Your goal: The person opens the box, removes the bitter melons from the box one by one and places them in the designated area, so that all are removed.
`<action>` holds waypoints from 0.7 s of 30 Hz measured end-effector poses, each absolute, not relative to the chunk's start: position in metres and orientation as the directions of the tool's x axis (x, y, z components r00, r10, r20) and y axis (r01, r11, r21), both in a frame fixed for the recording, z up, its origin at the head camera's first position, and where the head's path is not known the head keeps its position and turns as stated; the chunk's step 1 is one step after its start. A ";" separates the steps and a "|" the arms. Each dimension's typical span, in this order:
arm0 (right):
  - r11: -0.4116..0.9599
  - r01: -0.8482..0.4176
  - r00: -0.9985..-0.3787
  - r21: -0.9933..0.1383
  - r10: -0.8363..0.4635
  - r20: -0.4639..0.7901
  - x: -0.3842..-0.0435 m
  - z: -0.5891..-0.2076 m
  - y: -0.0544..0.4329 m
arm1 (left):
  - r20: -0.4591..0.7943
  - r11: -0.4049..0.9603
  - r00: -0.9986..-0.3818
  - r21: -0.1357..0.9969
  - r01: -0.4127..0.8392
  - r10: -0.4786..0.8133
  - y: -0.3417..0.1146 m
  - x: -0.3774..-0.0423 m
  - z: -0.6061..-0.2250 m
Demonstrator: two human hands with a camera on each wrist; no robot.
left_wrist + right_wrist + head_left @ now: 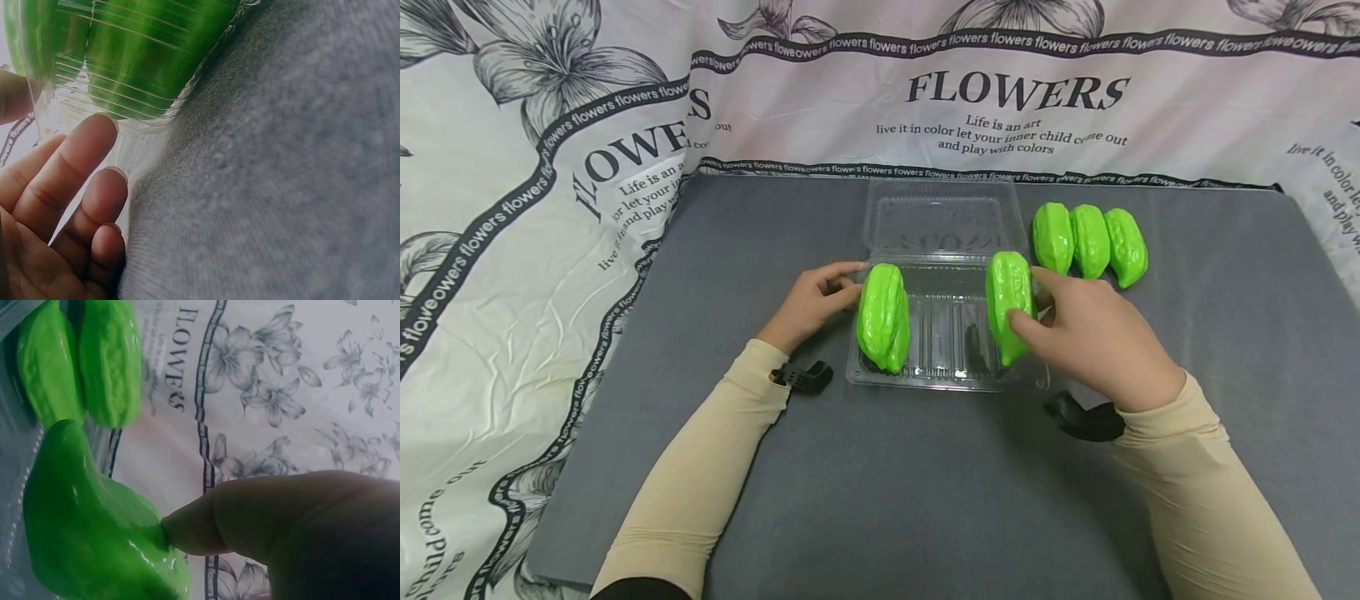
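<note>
Pinching one green fruit (1009, 304) between thumb and fingers, the right hand (1093, 337) holds it at the clear box's (925, 385) right edge; the left hand (812, 304), relaxed, touches the left edge. Packing seems in hand; next likely calls for lowering and releasing. Leftmost fruit (882, 317) may be two; three fruits (1090, 242) lie beyond the far-right corner.

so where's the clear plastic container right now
In the head view, the clear plastic container lies open on the grey table between the left hand and right hand, left of three green pieces.
</note>
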State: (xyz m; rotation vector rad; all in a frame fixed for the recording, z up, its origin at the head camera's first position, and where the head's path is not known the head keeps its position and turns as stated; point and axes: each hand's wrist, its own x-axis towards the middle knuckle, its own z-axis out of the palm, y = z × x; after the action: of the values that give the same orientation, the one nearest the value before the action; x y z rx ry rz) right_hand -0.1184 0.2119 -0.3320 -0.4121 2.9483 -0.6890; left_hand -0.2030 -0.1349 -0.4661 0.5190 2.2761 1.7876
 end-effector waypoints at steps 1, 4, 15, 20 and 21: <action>0.866 -0.232 -0.963 -0.444 -0.270 -0.024 -0.118 -0.331 0.215 | 0.060 0.207 -0.918 0.967 0.152 0.391 -0.135 -0.203 -0.466; 0.872 -0.214 -0.967 -0.440 -0.253 -0.032 -0.115 -0.332 0.222 | 0.060 0.225 -0.919 0.962 0.158 0.389 -0.135 -0.203 -0.465; 0.890 -0.162 -0.972 -0.426 -0.218 -0.086 -0.114 -0.331 0.246 | 0.054 0.242 -0.921 0.957 0.157 0.385 -0.134 -0.201 -0.467; 0.906 -0.124 -0.974 -0.404 -0.189 -0.125 -0.116 -0.328 0.259 | 0.053 0.243 -0.922 0.958 0.156 0.383 -0.135 -0.202 -0.466; 0.909 -0.119 -0.974 -0.399 -0.185 -0.132 -0.117 -0.329 0.261 | 0.056 0.243 -0.922 0.957 0.160 0.384 -0.134 -0.202 -0.465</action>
State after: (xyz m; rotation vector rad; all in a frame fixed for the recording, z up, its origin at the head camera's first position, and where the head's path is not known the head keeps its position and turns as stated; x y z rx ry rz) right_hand -0.1170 0.2608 -0.3285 -0.2334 2.9049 -0.5921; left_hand -0.2021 -0.1345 -0.4655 0.5150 2.3200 1.7498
